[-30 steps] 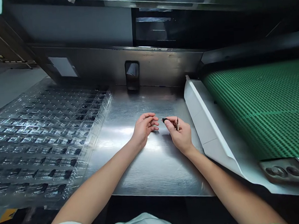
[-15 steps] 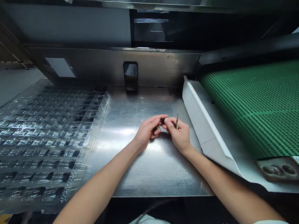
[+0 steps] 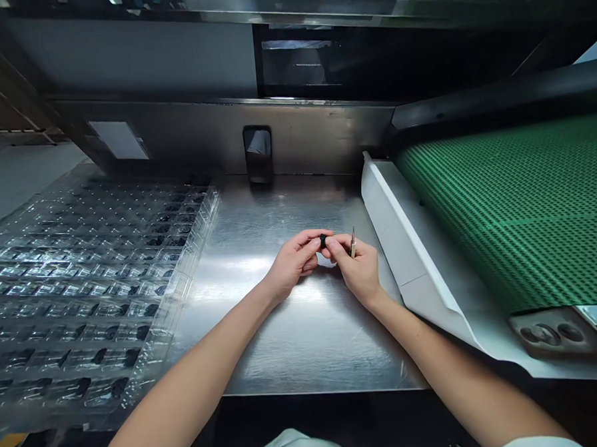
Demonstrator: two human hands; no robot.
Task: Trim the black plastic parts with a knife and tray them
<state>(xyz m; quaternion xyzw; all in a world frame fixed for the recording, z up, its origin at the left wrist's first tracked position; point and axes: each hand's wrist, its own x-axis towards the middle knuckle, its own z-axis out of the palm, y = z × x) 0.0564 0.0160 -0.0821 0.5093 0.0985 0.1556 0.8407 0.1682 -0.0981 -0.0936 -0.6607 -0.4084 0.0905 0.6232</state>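
Pinched two-handed: black piece [image 3: 323,241] (stubby).

Factory workstation with green conveyor belt [image 3: 538,211]

The bench [image 3: 294,340] is looked down on, and forward across, from the wearer's head, close by. The left hand [image 3: 290,264] and right hand [image 3: 359,267] are framed mid-view, flanked by tray [image 3: 178,286] at left, belt [image 3: 538,217] at right.

A white guard [image 3: 415,251] runs between the metal surface [image 3: 305,343] and a green belt [image 3: 532,204]. Behind, a white label [image 3: 118,139] and a dark rectangle [image 3: 258,160] show against the panel [image 3: 319,139].
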